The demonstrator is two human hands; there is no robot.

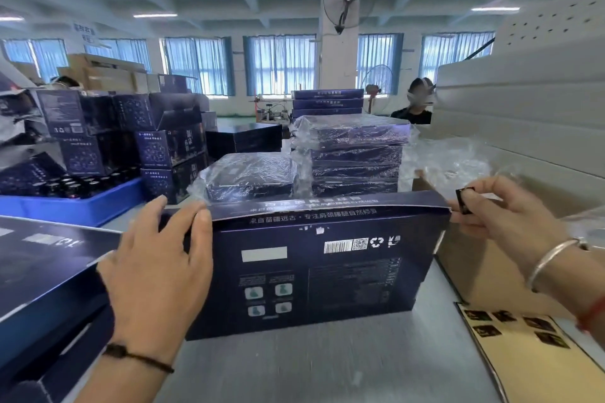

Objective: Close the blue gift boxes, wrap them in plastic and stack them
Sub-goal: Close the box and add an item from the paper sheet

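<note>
A dark blue gift box [314,271] stands on its long edge on the grey table, its barcode side facing me. My left hand [157,268] grips its upper left corner, fingers curled over the top flap. My right hand [501,209] is at the upper right corner and pinches a small dark sticker [465,200] between thumb and fingers. Behind the box stand a single plastic-wrapped box [248,177] and a stack of wrapped boxes [353,154]. Loose clear plastic [458,163] lies at the right.
A sticker sheet [523,347] lies at the front right beside a brown carton [484,271]. Another blue box [42,275] lies at the left. A blue tray [75,206] of dark jars and piled boxes [131,134] sit behind it. A person [415,105] is at the back.
</note>
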